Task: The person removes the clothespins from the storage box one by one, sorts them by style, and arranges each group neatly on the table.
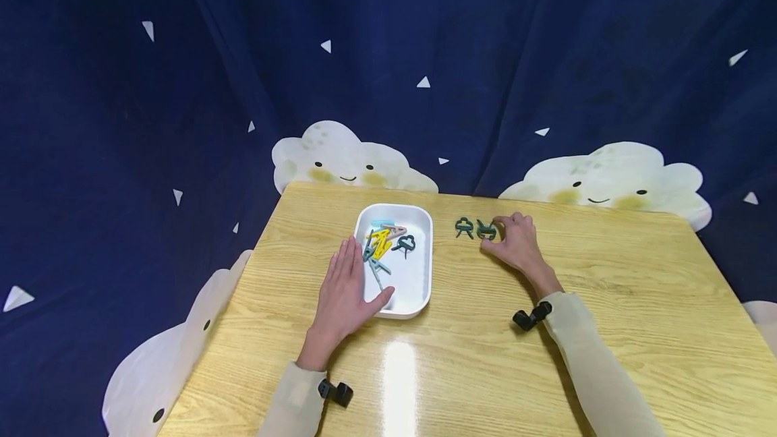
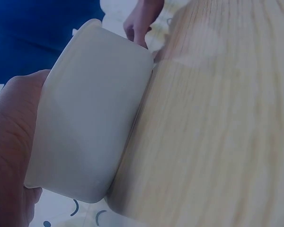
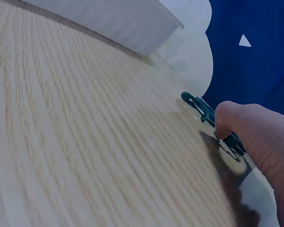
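The left hand (image 1: 343,292) lies with straight fingers along the rim of the tray (image 1: 429,268), probably to keep it steady. The right hand (image 1: 516,242) pinches a green clip (image 1: 486,230) between thumb and finger, which suits so small a piece, just beside another clip (image 1: 464,225) on the table (image 1: 467,356).

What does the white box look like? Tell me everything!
The box is white and plastic-looking, a rectangle with rounded corners, straight-looking walls and a thin rim. It stands upright, open at the top, on the table. Coloured clips lie inside. The left hand touches its left side, thumb across the near-left corner.
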The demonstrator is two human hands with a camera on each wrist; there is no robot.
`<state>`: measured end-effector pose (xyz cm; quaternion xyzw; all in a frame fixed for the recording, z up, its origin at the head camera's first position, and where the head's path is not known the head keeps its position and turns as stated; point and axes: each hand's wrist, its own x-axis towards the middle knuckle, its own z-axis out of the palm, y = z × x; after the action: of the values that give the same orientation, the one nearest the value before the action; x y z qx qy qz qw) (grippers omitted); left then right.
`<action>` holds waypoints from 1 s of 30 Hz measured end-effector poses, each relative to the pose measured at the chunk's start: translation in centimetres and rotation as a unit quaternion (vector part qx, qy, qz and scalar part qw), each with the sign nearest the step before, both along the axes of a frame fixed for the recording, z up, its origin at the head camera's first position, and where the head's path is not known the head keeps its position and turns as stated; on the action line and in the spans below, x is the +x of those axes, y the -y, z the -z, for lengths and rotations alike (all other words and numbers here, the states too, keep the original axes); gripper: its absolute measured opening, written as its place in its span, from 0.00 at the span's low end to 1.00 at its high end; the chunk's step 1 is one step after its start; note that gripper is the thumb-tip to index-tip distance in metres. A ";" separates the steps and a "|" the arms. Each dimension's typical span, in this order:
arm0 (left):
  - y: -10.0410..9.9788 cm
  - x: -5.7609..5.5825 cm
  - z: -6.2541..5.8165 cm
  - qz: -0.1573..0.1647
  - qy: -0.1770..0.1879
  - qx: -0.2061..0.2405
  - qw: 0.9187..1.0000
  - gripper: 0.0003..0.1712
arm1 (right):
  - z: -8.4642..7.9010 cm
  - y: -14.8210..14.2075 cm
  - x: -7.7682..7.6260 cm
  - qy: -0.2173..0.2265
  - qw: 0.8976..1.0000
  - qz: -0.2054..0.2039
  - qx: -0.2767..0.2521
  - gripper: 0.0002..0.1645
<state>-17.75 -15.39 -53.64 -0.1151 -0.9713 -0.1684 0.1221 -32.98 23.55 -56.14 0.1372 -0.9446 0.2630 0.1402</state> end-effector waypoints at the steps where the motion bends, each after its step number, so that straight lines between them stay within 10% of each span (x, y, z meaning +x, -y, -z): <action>1: 0.0 0.0 0.0 0.000 0.001 0.001 1.000 0.67 | 0.1 -0.1 -0.1 0.002 1.000 0.001 0.001 0.38; 30: 0.0 0.0 0.0 -0.002 0.009 -0.001 1.000 0.67 | 0.7 -0.5 -0.7 0.049 0.999 0.004 0.005 0.38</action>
<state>-17.80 -15.35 -53.65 -0.1115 -0.9729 -0.1678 0.1137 -33.65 24.05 -56.81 0.1205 -0.9522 0.2644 0.0941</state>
